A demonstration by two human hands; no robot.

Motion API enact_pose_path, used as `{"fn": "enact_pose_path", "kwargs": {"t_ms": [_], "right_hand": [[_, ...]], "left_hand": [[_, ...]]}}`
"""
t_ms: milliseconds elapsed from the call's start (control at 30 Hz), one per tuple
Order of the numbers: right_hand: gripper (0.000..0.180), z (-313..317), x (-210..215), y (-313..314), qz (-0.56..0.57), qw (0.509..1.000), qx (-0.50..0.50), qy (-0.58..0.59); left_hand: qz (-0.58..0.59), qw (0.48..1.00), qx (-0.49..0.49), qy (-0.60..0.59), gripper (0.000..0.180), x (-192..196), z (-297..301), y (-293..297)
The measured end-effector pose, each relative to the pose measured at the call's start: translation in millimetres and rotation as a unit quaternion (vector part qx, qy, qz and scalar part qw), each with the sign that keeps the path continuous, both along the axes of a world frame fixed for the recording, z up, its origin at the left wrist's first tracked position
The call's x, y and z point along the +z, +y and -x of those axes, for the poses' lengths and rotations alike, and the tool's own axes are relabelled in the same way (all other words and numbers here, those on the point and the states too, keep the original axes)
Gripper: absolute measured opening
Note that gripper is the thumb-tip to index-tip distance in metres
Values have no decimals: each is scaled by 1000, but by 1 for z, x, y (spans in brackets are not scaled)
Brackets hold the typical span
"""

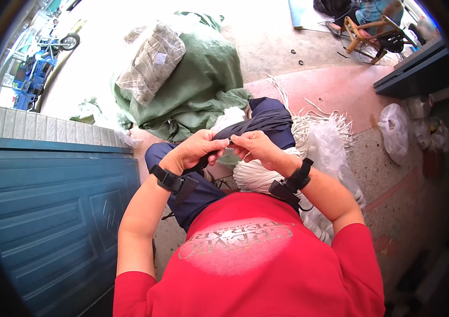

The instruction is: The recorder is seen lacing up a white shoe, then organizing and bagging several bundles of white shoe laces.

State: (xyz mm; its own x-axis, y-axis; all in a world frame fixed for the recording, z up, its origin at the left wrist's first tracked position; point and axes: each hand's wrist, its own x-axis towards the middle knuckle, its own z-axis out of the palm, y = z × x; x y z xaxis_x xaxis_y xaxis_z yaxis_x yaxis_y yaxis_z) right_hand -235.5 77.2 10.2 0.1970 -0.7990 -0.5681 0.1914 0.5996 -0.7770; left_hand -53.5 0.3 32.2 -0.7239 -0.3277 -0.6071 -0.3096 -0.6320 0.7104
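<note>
Above my lap, my left hand [199,149] and my right hand [257,147] meet fingertip to fingertip. Both are closed in a pinch on black cord, and a small dark bit shows between the fingertips. A bundle of black cords [261,121] lies across my right knee, just beyond the hands, and more dark strands hang below my left palm. Under my right hand rests a thick bundle of white cords [258,176]. Its loose ends [335,127] fan out over the floor to the right. What exactly the fingertips pinch is too small to make out.
Ahead sits a large green sack [208,68] with a plastic-wrapped package [156,58] on it. A blue panelled door [60,206] stands close on my left. Clear plastic [330,150] and a white bag [394,129] lie to the right. Another person sits far right, near a wooden chair [367,37].
</note>
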Motion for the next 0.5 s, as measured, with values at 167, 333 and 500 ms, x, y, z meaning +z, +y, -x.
{"fn": "enact_pose_path", "kwargs": {"t_ms": [167,333,500], "right_hand": [[24,7,-1,6,46,991,-113,-54],[22,85,11,0,155,924,-217,-275],[14,293,26,36,225,816,-402,-350]], "left_hand": [[-20,996,74,39,17,-8,6,0],[24,988,147,47,16,6,-24,-31],[53,928,341,139,10,65,-151,-91]]}}
